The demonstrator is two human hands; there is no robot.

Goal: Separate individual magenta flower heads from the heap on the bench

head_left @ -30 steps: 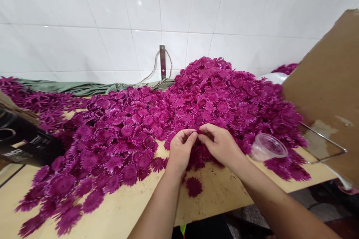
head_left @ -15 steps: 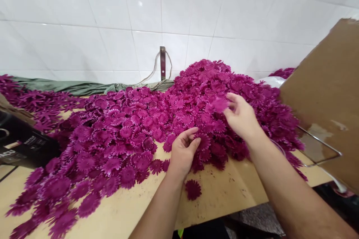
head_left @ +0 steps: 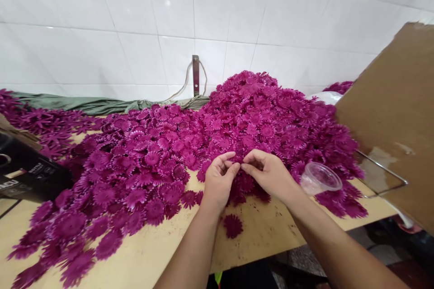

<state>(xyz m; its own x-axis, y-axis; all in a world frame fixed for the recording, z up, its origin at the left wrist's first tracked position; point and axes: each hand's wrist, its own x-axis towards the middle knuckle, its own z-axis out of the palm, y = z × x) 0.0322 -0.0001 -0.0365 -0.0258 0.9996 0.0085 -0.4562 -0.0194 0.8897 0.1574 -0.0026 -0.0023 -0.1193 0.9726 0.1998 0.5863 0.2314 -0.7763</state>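
Observation:
My left hand (head_left: 219, 183) and my right hand (head_left: 267, 174) meet in front of a big heap of magenta artificial flower heads (head_left: 264, 117). Both hands are closed, thumb and forefinger pinched, with the fingertips almost touching. Whatever lies between them is too small and blends into the magenta behind, so I cannot make it out. A single darker flower head (head_left: 233, 226) lies on the table just below my wrists. Beside my right wrist, a clear plastic cup (head_left: 322, 178) leans against the flowers, tilted; its contents are unclear.
More flower heads (head_left: 108, 194) spread leftward over the yellowish tabletop (head_left: 267, 230). A black box (head_left: 32, 169) stands at far left. On the right are a large cardboard sheet (head_left: 393, 113) and a bent metal rod (head_left: 383, 167). Green cloth (head_left: 84, 103) lies along the tiled wall.
My right hand has come down and left from over the heap to meet my left hand. The blurred flower head at its fingertips no longer shows there. The cup has come into sight.

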